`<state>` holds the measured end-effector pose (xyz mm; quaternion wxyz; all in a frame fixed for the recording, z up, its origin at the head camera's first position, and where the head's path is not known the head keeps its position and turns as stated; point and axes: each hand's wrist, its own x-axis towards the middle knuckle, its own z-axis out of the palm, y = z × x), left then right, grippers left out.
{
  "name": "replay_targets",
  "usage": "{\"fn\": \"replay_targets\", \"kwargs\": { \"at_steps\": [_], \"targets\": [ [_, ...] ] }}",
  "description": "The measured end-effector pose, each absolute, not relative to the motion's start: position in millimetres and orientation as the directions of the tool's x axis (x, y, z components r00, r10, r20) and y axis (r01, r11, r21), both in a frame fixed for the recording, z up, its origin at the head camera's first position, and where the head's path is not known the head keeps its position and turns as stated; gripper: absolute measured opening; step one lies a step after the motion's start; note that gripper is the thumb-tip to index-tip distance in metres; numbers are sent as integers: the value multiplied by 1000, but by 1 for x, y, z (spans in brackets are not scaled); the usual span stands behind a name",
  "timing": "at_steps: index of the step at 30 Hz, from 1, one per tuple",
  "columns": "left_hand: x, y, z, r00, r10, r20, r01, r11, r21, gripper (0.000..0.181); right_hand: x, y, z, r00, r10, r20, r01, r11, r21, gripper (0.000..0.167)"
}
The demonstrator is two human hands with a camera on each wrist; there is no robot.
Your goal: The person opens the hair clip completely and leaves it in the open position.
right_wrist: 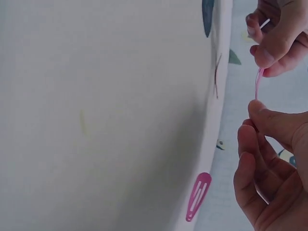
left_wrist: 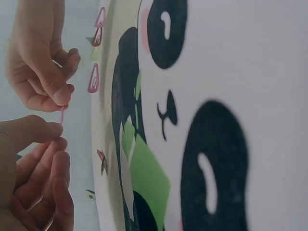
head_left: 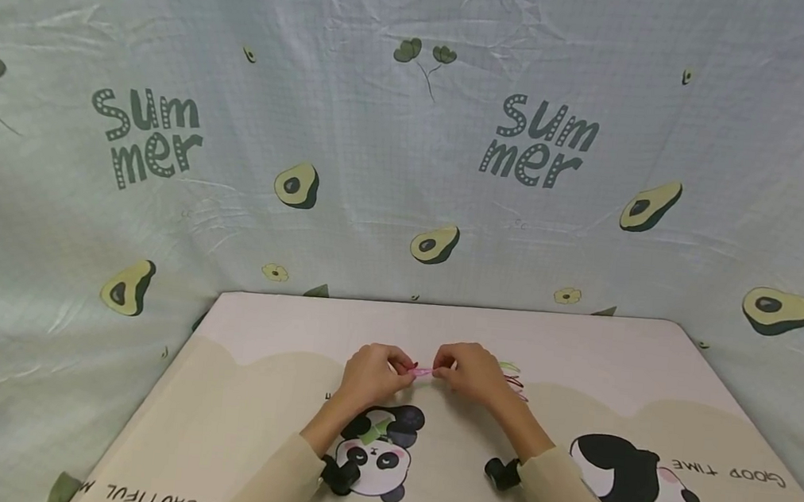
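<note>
A thin pink snap hair clip (head_left: 422, 372) is stretched between the two hands, held just above the table. My left hand (head_left: 374, 376) pinches one end between thumb and forefinger. At the other end, my right hand (head_left: 470, 371) pinches it the same way. In the right wrist view the clip (right_wrist: 257, 85) appears edge-on and slightly bowed, its ends hidden under the fingertips. A dark red clip (left_wrist: 102, 161) lies on the table beyond the left hand, its parts spread apart. Another pink clip (right_wrist: 198, 197) lies near the right hand.
Beside the right hand lie a green clip (head_left: 510, 366), a red clip (head_left: 514, 380) and pink clips (left_wrist: 94, 78). The table's cover (head_left: 272, 423) has panda prints and lettering. Behind its far edge hangs a pale curtain (head_left: 375, 145) printed with avocados.
</note>
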<state>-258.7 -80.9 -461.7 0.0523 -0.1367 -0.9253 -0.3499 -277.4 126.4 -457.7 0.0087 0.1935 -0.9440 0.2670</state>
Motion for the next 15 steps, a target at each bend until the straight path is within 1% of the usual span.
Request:
{"fn": "replay_targets", "kwargs": {
  "at_steps": [4,10,15],
  "targets": [
    [-256,-79,-460,-947,238,215,320,671,669,11,-269,132,-452,-918,-354,178,-395,789,-470,7],
    [-251,-77,-456,-935,268,232,347,558,754,11,-253,139,-444,-907,-325,268,-413,811,-414,5],
    [-244,-74,-452,-923,277,266,375,504,778,10,-239,144,-437,-882,-314,351,-439,818,-371,6]
  ]
}}
